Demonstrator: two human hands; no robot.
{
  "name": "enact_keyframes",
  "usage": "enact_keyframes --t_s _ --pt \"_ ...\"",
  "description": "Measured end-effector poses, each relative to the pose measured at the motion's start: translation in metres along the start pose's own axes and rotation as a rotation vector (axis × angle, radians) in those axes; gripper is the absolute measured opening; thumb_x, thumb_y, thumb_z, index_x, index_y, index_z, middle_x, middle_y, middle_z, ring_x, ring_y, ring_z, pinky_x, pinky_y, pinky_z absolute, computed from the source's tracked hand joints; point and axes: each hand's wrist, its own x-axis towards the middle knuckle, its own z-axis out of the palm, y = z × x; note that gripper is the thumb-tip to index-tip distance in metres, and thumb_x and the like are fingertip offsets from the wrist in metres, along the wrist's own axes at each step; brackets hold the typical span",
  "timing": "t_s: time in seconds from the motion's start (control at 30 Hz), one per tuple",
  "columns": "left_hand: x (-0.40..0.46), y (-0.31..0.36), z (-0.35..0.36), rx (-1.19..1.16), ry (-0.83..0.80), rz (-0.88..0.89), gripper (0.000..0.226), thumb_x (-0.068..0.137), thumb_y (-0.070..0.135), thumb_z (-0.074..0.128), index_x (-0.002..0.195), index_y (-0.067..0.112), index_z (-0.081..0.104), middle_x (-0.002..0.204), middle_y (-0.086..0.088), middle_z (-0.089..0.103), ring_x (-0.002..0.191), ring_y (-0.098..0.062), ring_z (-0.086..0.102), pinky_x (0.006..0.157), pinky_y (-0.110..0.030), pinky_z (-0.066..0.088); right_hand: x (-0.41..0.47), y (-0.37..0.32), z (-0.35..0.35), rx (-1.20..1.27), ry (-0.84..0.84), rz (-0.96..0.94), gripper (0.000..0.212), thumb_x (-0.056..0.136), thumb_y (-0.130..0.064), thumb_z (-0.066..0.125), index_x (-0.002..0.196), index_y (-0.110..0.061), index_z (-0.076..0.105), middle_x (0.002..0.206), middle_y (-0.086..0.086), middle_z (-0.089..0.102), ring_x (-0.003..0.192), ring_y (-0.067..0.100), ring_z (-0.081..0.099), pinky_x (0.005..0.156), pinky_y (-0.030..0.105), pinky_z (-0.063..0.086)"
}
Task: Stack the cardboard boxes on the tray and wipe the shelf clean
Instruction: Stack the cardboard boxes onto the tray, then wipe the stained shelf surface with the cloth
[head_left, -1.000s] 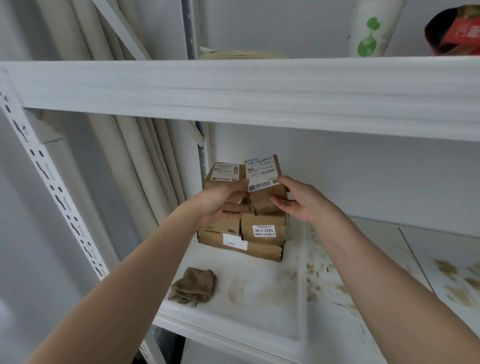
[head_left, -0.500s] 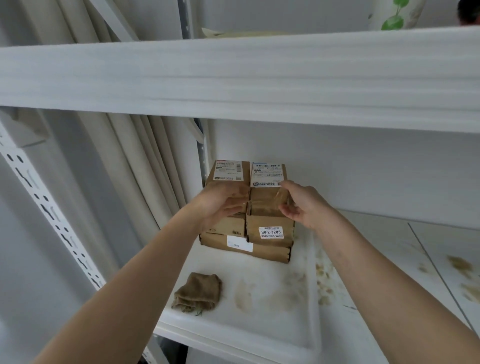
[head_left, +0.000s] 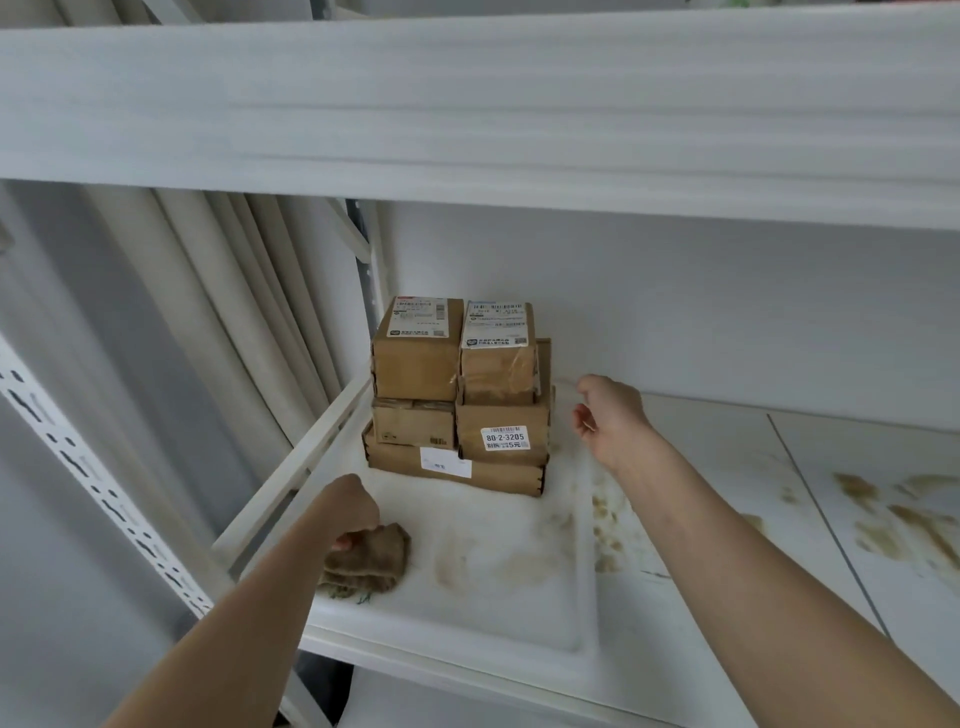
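Several brown cardboard boxes (head_left: 457, 395) stand stacked at the back left of a white tray (head_left: 467, 623) on the shelf (head_left: 727, 467). A crumpled brown cloth (head_left: 371, 561) lies on the tray's front left. My left hand (head_left: 348, 512) is down on the cloth's near edge, its fingers curled onto the fabric. My right hand (head_left: 610, 415) hovers just right of the stack, fingers loosely curled, holding nothing and clear of the boxes.
Brown dirt smears mark the tray floor (head_left: 519, 566) and the shelf to the right (head_left: 893, 514). The upper shelf board (head_left: 467, 104) hangs low overhead. A perforated upright (head_left: 98, 483) and a beige curtain (head_left: 218, 312) stand at the left.
Both hands have let go of the top right box, which now rests on the stack. My left hand dropped to the cloth; my right hand drew away to the right.
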Motion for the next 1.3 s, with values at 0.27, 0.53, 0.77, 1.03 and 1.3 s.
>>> enact_keyframes --t_s 0.27,0.53,0.77,1.03,1.3 --pt "-0.019 0.006 0.023 0.239 0.164 0.098 0.008 0.087 0.005 0.055 0.085 0.006 0.047 0.07 -0.008 0.048 0.063 -0.02 0.053 0.054 -0.025 0.047 -0.005 0.013 -0.031 -0.051 -0.078 0.082 0.021 0.089 0.002 0.046 0.072 -0.011 0.047 0.064 0.004 0.038 0.056 0.013 0.038 0.054 0.021 0.038" --pt "-0.03 0.016 0.032 0.265 0.208 0.129 0.026 0.089 0.006 0.05 0.11 -0.003 0.062 0.064 -0.001 0.045 0.061 -0.016 0.05 0.062 -0.026 0.043 -0.009 0.02 -0.065 -0.05 -0.181 0.156 0.016 0.088 0.001 0.05 0.075 -0.009 0.05 0.06 0.003 0.04 0.055 0.013 0.04 0.054 0.02 0.041" --pt "-0.075 0.082 0.041 0.134 0.224 0.304 0.022 0.085 0.006 0.047 0.064 0.01 0.045 0.062 -0.001 0.046 0.056 -0.014 0.044 0.046 -0.021 0.032 -0.013 0.012 -0.106 -0.224 -0.384 0.305 0.029 0.091 -0.012 0.062 0.119 -0.007 0.057 0.101 0.013 0.055 0.081 0.023 0.061 0.069 0.031 0.055" --pt "-0.145 0.177 0.073 -0.591 -0.156 0.426 0.015 0.085 -0.001 0.055 0.075 0.008 0.05 0.066 -0.009 0.047 0.046 -0.013 0.048 0.042 -0.02 0.039 -0.02 0.011 -0.153 -0.208 -0.406 0.386 0.034 0.097 -0.024 0.057 0.124 -0.006 0.048 0.121 0.021 0.052 0.096 0.039 0.065 0.073 0.047 0.058" --pt "-0.15 0.257 0.115 -0.7 -0.319 0.452 0.007 0.09 0.005 0.05 0.089 0.001 0.055 0.086 -0.013 0.053 0.057 -0.021 0.054 0.063 -0.03 0.052 -0.005 -0.018 -0.22 -0.03 -0.317 0.267 0.029 0.097 -0.009 0.055 0.12 0.007 0.056 0.109 0.023 0.059 0.096 0.035 0.065 0.08 0.037 0.059"
